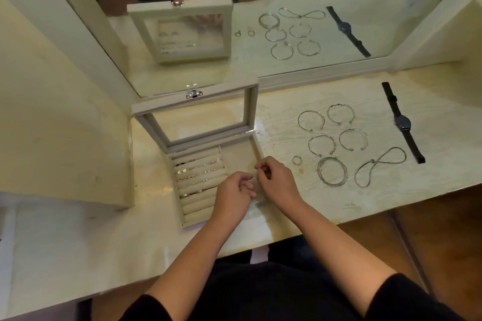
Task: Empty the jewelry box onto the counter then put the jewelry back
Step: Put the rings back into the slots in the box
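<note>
Emptying is judged unfinished: over the open beige velvet jewelry box [188, 221], with silver wire bangles [311, 119] laid on the pale bench [339, 203] at 3 o'clock, the left hand [232, 198] and right hand [277, 180] are met, grips curled, contents not discernible, and the small rings [198, 172] would next need a fine pinch.

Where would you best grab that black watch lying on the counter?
Probably from above, pinching the watch across its round case: it lies flat, strap stretched straight, and the case is its thickest, stiffest part, with bare counter on both sides.
</note>
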`<action>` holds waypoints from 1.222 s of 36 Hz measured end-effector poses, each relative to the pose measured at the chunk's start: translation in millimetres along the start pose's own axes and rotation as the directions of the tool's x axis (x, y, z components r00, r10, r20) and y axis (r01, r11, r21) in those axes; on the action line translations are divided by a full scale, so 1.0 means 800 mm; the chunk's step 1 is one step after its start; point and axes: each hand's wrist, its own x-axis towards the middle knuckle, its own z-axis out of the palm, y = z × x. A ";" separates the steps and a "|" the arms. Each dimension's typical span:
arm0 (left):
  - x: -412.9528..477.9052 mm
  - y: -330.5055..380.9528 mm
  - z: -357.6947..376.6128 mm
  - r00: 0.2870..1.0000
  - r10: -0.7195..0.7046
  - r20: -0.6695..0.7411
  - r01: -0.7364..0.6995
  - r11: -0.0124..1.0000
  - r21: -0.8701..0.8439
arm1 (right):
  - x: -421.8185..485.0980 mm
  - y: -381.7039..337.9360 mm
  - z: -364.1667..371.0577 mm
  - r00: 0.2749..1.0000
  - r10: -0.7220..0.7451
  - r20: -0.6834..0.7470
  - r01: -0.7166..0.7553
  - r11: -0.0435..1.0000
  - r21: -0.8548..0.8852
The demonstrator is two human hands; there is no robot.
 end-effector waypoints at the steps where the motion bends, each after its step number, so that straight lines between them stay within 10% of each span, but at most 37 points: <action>1: 0.000 0.000 0.003 1.000 0.000 0.000 0.000 1.000 -0.004 | 0.000 0.003 -0.003 1.000 0.007 0.001 -0.007 1.000 0.000; 44: 0.022 0.037 0.082 0.994 -0.110 -0.017 0.110 0.994 0.016 | 0.038 0.069 -0.091 0.994 0.088 0.068 -0.063 0.949 -0.308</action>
